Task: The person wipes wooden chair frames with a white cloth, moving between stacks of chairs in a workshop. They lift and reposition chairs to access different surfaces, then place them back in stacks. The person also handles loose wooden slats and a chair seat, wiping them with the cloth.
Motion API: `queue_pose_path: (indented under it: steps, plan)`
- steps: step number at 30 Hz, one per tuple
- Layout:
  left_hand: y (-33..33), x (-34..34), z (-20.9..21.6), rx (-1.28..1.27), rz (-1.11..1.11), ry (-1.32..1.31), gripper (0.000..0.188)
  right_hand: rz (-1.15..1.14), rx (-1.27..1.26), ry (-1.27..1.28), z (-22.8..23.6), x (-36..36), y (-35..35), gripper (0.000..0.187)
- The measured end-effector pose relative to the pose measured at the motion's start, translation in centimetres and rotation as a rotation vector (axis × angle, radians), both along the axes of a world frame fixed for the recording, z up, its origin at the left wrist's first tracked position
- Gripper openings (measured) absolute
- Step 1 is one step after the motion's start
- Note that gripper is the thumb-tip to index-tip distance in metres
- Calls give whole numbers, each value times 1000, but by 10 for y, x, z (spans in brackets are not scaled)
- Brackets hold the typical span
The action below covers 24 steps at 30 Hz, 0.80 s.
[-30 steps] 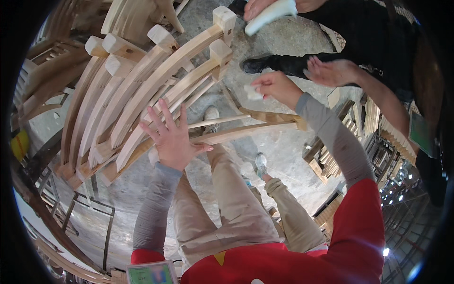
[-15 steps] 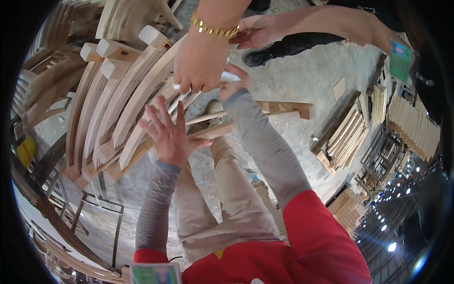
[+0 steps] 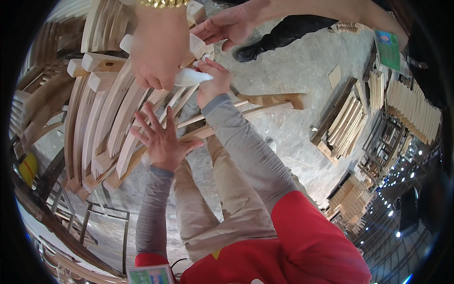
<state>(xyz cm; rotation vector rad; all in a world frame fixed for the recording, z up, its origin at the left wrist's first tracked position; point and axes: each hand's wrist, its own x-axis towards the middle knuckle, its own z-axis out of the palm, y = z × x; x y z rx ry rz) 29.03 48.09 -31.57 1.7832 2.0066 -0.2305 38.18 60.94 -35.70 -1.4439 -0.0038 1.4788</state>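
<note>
My left hand (image 3: 163, 139) is open, its fingers spread beside the curved wooden chair parts (image 3: 135, 135). My right hand (image 3: 215, 83) is closed on a soft white cloth (image 3: 191, 77), held over the upper end of a pale wooden frame. Another person's hand with a gold bracelet (image 3: 163, 4) comes down right beside the cloth; it is blurred and covers part of the wood. That person's other hand (image 3: 231, 23) reaches in from the upper right, near the frame's top. Whether it touches the wood I cannot tell.
More curved wooden pieces (image 3: 75, 128) stand in rows at the left. A thin metal stand (image 3: 106, 213) is at the lower left. On the concrete floor to the right lies a pallet of wooden slats (image 3: 345, 128), with further stacks (image 3: 414, 109) beyond. The other person's dark shoe (image 3: 249, 52) is ahead.
My right hand has moved left and slightly down with the white cloth. The other person's braceleted hand has shifted left and upward. My left hand stays spread, moving slightly left.
</note>
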Motion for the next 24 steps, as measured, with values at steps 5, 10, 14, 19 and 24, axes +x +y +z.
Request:
queue_pose_path:
  steps: [5,10,14,19,24]
  plan:
    - [1,-1,-1,52,-19,-1,112,8,-13,131,8,7,3,24]
    - [-2,-2,-3,43,-23,13,113,210,10,362,9,42,-6,26]
    - [-1,-2,-1,57,4,-1,109,244,-24,281,10,61,-18,27]
    - [-1,1,0,46,-17,51,106,256,2,174,2,70,-19,24]
    - [1,1,1,30,-17,70,105,282,25,142,-5,70,-12,17]
